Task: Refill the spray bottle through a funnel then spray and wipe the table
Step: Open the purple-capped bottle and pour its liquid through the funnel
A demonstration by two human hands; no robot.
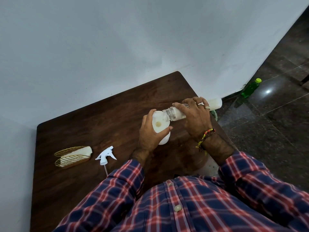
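Observation:
My left hand [150, 133] grips a white funnel [158, 122] that sits on top of the white spray bottle [164, 139], which stands on the dark wooden table [100, 118]. My right hand [194, 114] holds a clear plastic bottle [215, 103] tipped almost flat, its open threaded neck over the funnel's rim. The bottle's white trigger sprayer head [105, 155] lies loose on the table to the left, its dip tube pointing towards me.
A gold wire holder [71, 155] with folded white cloths or napkins stands near the table's left edge. A green bottle [250, 87] stands on the dark tiled floor to the right. A white wall backs the table.

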